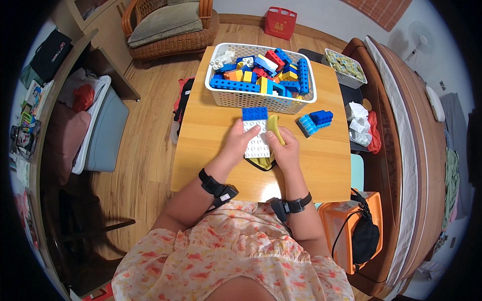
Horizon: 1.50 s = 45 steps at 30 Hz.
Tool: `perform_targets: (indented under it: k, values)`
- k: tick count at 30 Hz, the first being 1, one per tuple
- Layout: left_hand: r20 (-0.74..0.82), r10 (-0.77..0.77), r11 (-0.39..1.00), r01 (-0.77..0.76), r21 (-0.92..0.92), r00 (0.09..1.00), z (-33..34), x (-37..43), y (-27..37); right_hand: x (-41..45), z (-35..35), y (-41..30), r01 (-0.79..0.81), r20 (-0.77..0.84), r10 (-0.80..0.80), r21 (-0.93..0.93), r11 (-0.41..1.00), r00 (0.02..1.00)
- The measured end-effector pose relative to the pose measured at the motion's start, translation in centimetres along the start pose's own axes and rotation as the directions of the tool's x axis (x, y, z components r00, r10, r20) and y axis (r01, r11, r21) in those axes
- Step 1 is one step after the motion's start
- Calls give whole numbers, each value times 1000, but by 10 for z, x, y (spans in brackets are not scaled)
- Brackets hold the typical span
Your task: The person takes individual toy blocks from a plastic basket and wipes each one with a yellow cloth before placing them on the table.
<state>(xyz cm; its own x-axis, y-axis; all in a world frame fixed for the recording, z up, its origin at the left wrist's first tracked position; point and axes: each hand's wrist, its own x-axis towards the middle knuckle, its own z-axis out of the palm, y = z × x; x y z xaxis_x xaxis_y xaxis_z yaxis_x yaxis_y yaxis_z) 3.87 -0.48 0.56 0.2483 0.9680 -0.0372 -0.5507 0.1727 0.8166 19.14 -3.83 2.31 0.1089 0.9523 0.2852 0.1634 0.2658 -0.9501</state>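
Both hands grip an assembly of toy building bricks above the wooden table. Its long lower part is white bricks [257,151], and a blue brick [255,113] forms the far end. My left hand [239,140] holds the left side, thumb on the studs. From the right, my right hand [285,146] holds the white part and also a yellow-green cloth [274,124] with a dark edging. Part of that cloth hangs beneath the bricks. To the right of my hands, light-blue bricks [309,124] and dark-blue bricks [322,117] lie together on the table.
A white perforated basket [260,98] full of colourful bricks stands at the far side of the table [211,150]. Right of the table are an orange storage box [337,222] and a bed [410,158]. A wicker armchair [173,37] stands beyond at the left.
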Motion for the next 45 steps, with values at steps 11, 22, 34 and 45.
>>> perform_targets:
  k: [11, 22, 34, 45]
  values:
    - [-144, 307, 945, -320, -71, 941, -3, 3, 6, -3, 10, -2, -310, 175, 273, 240, 920, 946]
    - [128, 114, 898, -47, -438, 985, -15, -2, 20, 4, -1, -7, -149, -104, 229, 500, 853, 968]
    - [213, -322, 942, 336, -30, 922, -26, 7, 22, 10, -10, 3, -122, -224, 257, 482, 868, 940]
    - [114, -370, 909, 385, -158, 922, -29, 9, 20, 4, -6, 0, -67, -210, 157, 385, 921, 965]
